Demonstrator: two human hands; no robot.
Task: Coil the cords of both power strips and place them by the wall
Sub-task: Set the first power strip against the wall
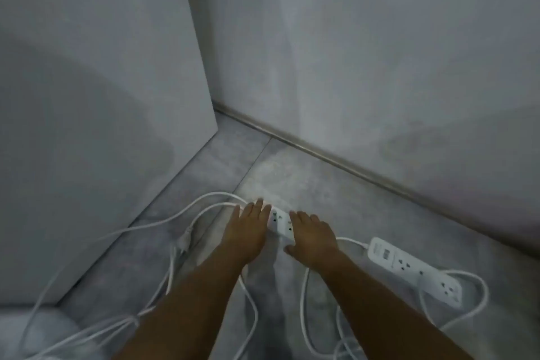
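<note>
Looking down at the grey tiled floor [321, 181], I see a short white plastic power strip [281, 222] at lower centre, lying between the two hands and well apart from the grey wall [380, 67] at upper right. The left hand [248, 231] lies flat with its fingers straight over the strip's left end, gripping nothing. The right hand [314, 238] is likewise spread, thumb out, fingertips at the strip's right end; blur keeps me from telling whether either truly touches. Its loose white cord [187, 210] arcs away to the left, uncoiled. A longer white plastic power strip [415, 269] lies at lower right, its own white cord [479, 292] looped loosely around it.
</note>
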